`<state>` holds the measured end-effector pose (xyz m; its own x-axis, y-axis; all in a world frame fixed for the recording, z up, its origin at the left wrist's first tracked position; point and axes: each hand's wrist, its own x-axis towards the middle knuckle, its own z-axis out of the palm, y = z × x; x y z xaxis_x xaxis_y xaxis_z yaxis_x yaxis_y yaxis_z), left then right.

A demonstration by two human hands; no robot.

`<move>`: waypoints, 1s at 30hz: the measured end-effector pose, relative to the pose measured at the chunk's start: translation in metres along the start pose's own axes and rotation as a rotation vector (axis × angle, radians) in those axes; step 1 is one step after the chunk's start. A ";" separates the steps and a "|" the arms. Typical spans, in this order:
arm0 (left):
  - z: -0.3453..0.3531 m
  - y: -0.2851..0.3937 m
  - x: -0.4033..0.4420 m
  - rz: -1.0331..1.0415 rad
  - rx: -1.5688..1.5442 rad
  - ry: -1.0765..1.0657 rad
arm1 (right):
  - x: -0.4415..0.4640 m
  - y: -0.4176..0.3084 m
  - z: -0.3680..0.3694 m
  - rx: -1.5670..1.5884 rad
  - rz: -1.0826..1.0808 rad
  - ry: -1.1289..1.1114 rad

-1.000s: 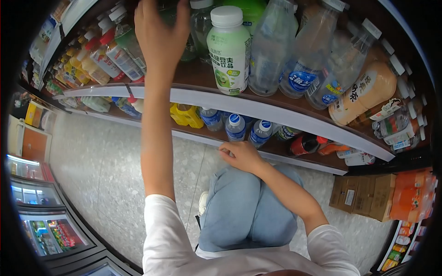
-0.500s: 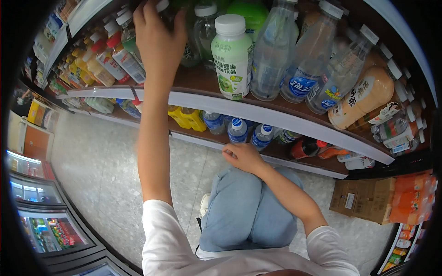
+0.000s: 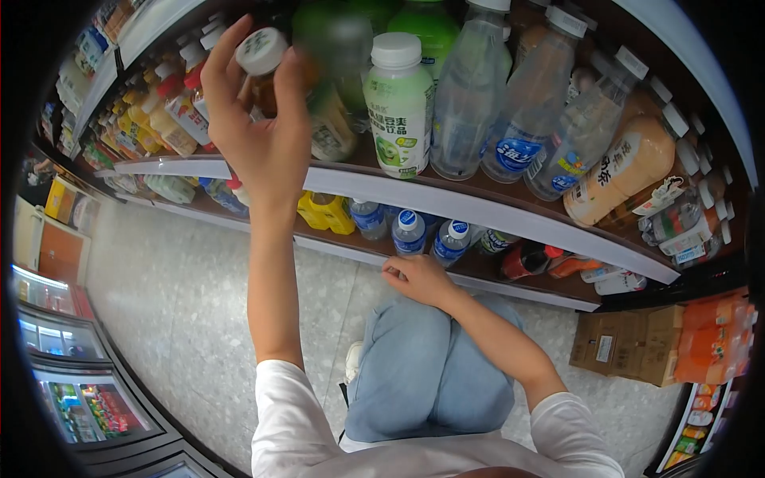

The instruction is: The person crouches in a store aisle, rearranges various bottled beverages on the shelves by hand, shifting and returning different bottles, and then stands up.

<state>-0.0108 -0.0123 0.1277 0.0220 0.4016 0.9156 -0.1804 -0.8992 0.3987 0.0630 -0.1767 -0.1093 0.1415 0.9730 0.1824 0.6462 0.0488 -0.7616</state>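
Note:
My left hand (image 3: 259,135) is at the upper shelf, its thumb and fingers closed round the top of a white-capped drink bottle (image 3: 261,52) with brownish contents. The hand hides most of that bottle. To its right, partly blurred, stands a bottle with a pale label (image 3: 332,135). A light green bottle (image 3: 398,107) with a white cap stands upright near the shelf edge. Above my knees, my right hand (image 3: 421,279) has its fingers loosely curled with nothing visible in them, close to the small blue-labelled water bottles (image 3: 409,231).
Clear bottles (image 3: 470,95) and a milk-tea bottle (image 3: 625,167) line the upper shelf (image 3: 462,203) to the right. Yellow bottles (image 3: 327,211) sit on the lower shelf. A cardboard box (image 3: 625,342) stands on the floor at right, and glass-door fridges (image 3: 88,406) are at left.
My left hand has drawn back slightly from the shelf, and a white-capped bottle now shows between its fingers. The blurred bottles beside it have shifted. My right hand has barely moved.

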 end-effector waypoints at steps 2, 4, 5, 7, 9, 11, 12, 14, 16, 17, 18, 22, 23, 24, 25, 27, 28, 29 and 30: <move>0.005 0.006 0.002 -0.017 -0.140 -0.101 | 0.001 0.000 0.000 0.022 0.011 -0.008; 0.014 0.001 0.004 -0.040 -0.013 -0.114 | 0.002 0.000 0.000 0.022 0.016 -0.016; 0.016 -0.003 0.008 -0.087 -0.060 -0.122 | 0.003 0.000 0.000 0.022 0.022 -0.019; 0.021 -0.007 0.019 -0.135 -0.110 -0.134 | 0.003 -0.001 0.001 0.032 0.031 -0.015; 0.025 -0.007 0.028 -0.258 -0.143 -0.218 | 0.003 -0.003 0.003 0.043 0.044 -0.012; 0.032 -0.021 0.026 -0.229 -0.140 -0.192 | 0.006 -0.004 0.004 0.119 0.130 -0.043; 0.032 -0.024 0.027 -0.193 -0.136 -0.163 | 0.008 -0.004 0.005 0.120 0.129 -0.047; 0.022 -0.026 0.022 -0.294 -0.224 -0.195 | 0.013 0.001 0.011 0.069 0.155 -0.039; 0.015 -0.037 0.008 0.010 -0.050 -0.140 | 0.018 0.015 0.026 0.006 0.081 0.005; 0.009 -0.040 0.002 0.061 -0.068 -0.107 | 0.019 0.022 0.034 -0.059 0.010 0.050; -0.001 -0.046 0.003 0.057 -0.065 -0.110 | 0.021 0.025 0.040 -0.054 0.012 0.046; -0.051 -0.072 0.015 0.321 0.286 0.021 | 0.032 0.013 0.045 0.086 0.032 -0.046; -0.064 -0.080 0.019 0.310 0.362 -0.001 | 0.034 0.006 0.041 0.183 0.066 -0.089; -0.074 -0.086 0.022 0.300 0.437 -0.023 | 0.036 -0.003 0.036 0.182 0.066 -0.093; -0.079 -0.093 0.026 0.319 0.419 -0.016 | 0.039 -0.014 0.030 0.202 0.080 -0.050; -0.082 -0.099 0.025 0.221 0.357 -0.020 | 0.047 -0.041 0.014 0.218 0.094 -0.008; -0.081 -0.100 0.023 0.122 0.290 -0.025 | 0.051 -0.060 0.002 0.231 0.033 0.046; -0.078 -0.103 0.021 0.017 0.202 -0.051 | 0.054 -0.079 -0.012 0.239 -0.027 0.101; -0.073 -0.103 0.019 0.011 0.194 -0.041 | 0.057 -0.098 -0.026 0.226 -0.022 0.099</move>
<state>-0.0635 0.1011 0.1003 0.0617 0.3874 0.9198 0.0118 -0.9218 0.3875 0.0269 -0.1313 -0.0079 0.2087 0.9449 0.2521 0.4673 0.1301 -0.8745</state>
